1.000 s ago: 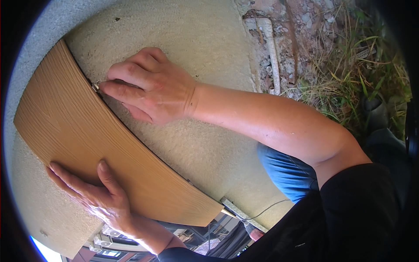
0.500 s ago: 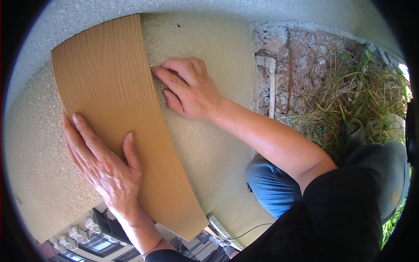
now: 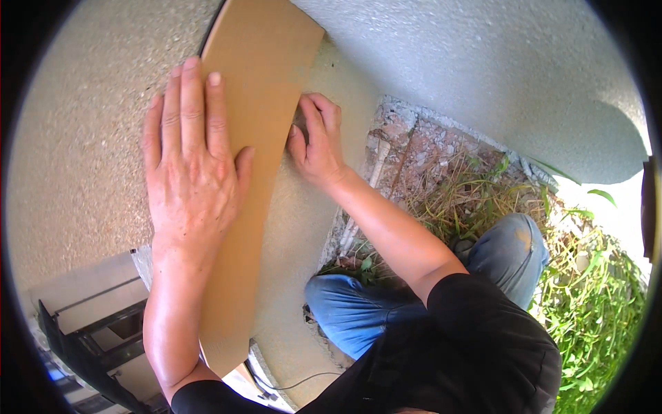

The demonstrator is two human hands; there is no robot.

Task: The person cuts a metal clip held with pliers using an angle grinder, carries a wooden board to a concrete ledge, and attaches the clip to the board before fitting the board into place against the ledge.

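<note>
A long tan plank (image 3: 238, 276) with a wood-grain face lies on a pale, rough cement surface (image 3: 296, 221), running from the top of the view down to the lower left. My left hand (image 3: 193, 162) lies flat across the plank's left edge, fingers stretched upward and thumb out over its face. At the opposite edge is my right hand (image 3: 321, 134), its fingers bent and their tips against the plank's side. Whether those fingertips reach under the plank is hidden.
A grey rough wall (image 3: 496, 76) rises at the upper right. Beside it lie rubble and dry grass (image 3: 455, 186) with a white pipe (image 3: 376, 165). Green plants (image 3: 593, 331) grow at lower right. A thin cable (image 3: 296, 381) runs near the plank's lower end.
The view has turned, so the plank stands more upright in it. My left hand has slid farther up the plank, its fingers straighter. My right hand stays at the right edge.
</note>
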